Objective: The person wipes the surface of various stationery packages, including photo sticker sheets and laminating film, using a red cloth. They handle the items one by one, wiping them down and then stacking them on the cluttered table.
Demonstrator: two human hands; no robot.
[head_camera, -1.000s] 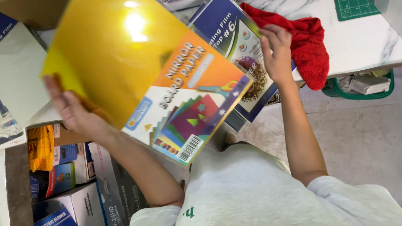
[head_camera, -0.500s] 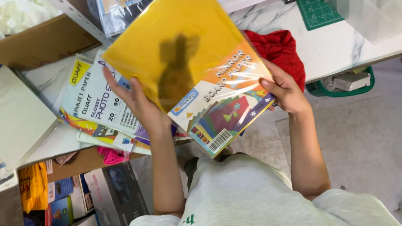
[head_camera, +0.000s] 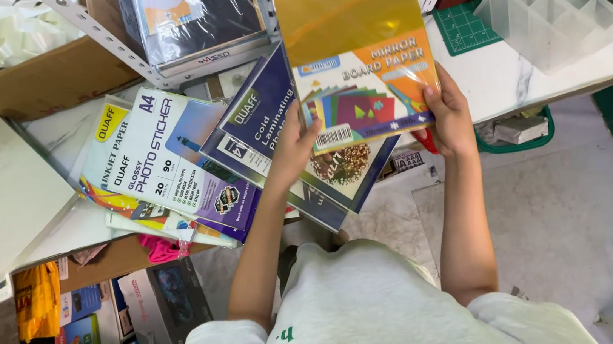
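Hands hold a gold paper pack (head_camera: 354,45) upright over the white counter (head_camera: 539,72): left hand (head_camera: 296,146) has its grip closed on the pack's lower left corner, right hand (head_camera: 451,115) on its lower right edge. Blue packs (head_camera: 263,116) lie just left of it, a clear divider tray (head_camera: 551,10) to its right.

Gold paper pack (head_camera: 354,45) over blue pack (head_camera: 271,122)

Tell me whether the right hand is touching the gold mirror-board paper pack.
Touching. The head view shows the right hand gripping the gold paper pack's lower right edge, thumb over its front.
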